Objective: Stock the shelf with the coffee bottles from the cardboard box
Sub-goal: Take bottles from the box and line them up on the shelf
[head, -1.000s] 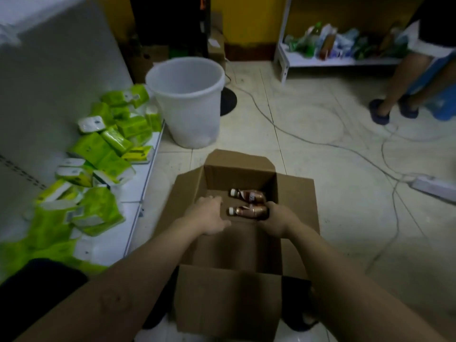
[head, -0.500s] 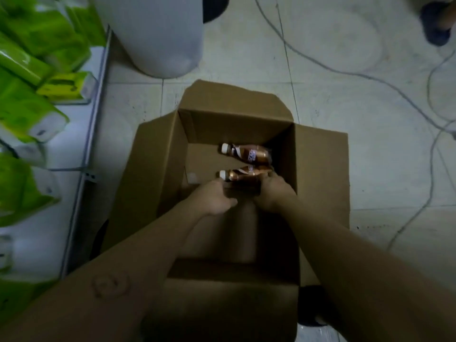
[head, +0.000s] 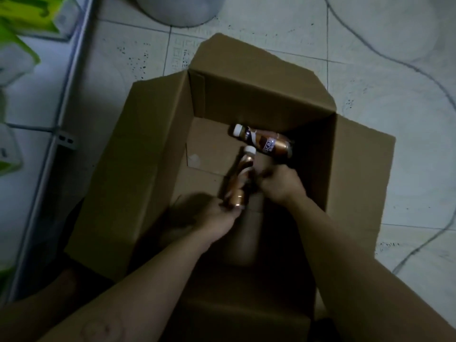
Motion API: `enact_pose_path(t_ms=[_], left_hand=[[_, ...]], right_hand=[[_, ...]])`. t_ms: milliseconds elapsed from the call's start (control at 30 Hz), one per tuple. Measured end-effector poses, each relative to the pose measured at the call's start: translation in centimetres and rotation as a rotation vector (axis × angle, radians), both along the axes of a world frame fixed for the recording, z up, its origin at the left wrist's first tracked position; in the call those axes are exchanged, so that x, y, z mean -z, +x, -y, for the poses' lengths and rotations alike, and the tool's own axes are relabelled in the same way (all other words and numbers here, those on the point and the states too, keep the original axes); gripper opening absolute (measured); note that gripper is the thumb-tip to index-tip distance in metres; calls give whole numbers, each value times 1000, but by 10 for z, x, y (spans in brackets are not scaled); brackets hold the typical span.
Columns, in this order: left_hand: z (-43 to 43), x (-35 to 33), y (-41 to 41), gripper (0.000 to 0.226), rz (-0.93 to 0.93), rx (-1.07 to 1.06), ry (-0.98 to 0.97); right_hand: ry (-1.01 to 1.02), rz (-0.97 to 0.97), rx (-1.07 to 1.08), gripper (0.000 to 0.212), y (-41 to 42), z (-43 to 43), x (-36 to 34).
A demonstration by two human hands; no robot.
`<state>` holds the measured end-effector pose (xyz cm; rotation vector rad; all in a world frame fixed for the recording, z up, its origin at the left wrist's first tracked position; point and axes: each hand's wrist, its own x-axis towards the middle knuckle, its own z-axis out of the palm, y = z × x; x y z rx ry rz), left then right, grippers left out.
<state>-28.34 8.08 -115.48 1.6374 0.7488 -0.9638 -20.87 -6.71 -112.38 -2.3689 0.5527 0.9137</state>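
Note:
An open cardboard box (head: 153, 154) stands on the tiled floor below me. A brown coffee bottle with a white cap (head: 265, 143) lies on its side at the far right of the box bottom. A second coffee bottle (head: 240, 178) is raised off the bottom, with its cap pointing away from me. My left hand (head: 219, 214) cups its base from below. My right hand (head: 281, 185) is closed against its right side. Both hands are blurred, so the exact finger grip is unclear.
A low white shelf (head: 71, 85) with green packs (head: 22, 23) runs along the left of the box. A white bucket (head: 180, 11) stands beyond the box. A cable (head: 419, 77) curves over the floor at the right.
My view has tilted down and closer to the box. The nearer bottle has been lifted off the bottom and turned so its cap points away. My left hand has come under its base.

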Motion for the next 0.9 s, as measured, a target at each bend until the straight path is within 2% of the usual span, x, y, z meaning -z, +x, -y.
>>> enact_pose_path(t_ms=[67, 133, 233, 333, 400, 467, 533, 600, 667, 767, 900], left_hand=[[-3, 7, -2, 51, 51, 43, 76], [-6, 15, 0, 64, 86, 94, 173], [-7, 22, 7, 80, 208, 211, 371], [-12, 23, 21, 80, 322, 268, 376], [-18, 25, 29, 83, 401, 407, 395], [-24, 26, 36, 86, 392, 436, 394], [-26, 28, 36, 80, 331, 395, 348], [-28, 30, 34, 69, 269, 309, 276], [-30, 30, 32, 65, 239, 250, 242], [-32, 30, 31, 69, 240, 270, 260], [-35, 21, 34, 66, 216, 284, 236]], right_hand=[[-113, 184, 9, 17, 13, 10, -2], [-206, 306, -42, 35, 29, 15, -1], [-322, 276, -305, 59, 48, 15, 10], [-356, 130, -437, 86, 62, 14, 22], [-441, 77, -444, 81, 69, 13, 29], [-442, 27, -301, 71, 69, 5, 31], [-411, 9, -220, 75, 56, -3, 35], [-346, -48, -187, 63, 39, -11, 42], [-191, -149, -46, 58, 17, -20, 49], [-5, -67, 198, 52, -14, -35, 57], [59, 26, 272, 46, -23, -32, 52]])
